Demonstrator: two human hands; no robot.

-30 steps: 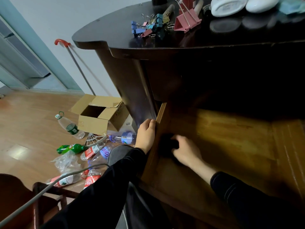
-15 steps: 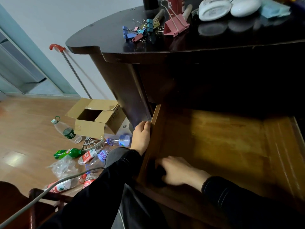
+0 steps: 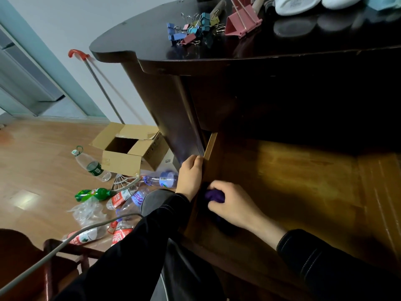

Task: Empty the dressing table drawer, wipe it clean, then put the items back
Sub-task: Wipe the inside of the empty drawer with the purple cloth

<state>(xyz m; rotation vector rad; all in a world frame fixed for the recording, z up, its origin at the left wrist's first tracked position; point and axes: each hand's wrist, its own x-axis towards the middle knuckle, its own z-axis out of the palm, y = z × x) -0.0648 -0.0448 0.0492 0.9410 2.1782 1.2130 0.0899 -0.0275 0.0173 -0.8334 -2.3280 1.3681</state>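
The wooden drawer (image 3: 303,181) of the dark dressing table (image 3: 282,51) stands pulled out, its bare floor showing. My left hand (image 3: 189,178) grips the drawer's left side wall near its top edge. My right hand (image 3: 232,205) is inside the drawer at the left wall, fingers curled round a bunched purple cloth (image 3: 213,195) pressed against the wood. On the tabletop lie several coloured binder clips (image 3: 191,31), a big pink clip (image 3: 243,22) and two white oval cases (image 3: 297,3).
Left of the table the wooden floor holds an open cardboard box (image 3: 130,148), several plastic bottles (image 3: 91,164) and a green bottle (image 3: 95,194). A red-handled pole (image 3: 97,83) leans on the wall. A dark chair (image 3: 32,261) and a grey cable (image 3: 65,240) sit lower left.
My right hand with the cloth slid toward me along the drawer's left wall, then moved back up a little. My left hand stayed on the drawer side.
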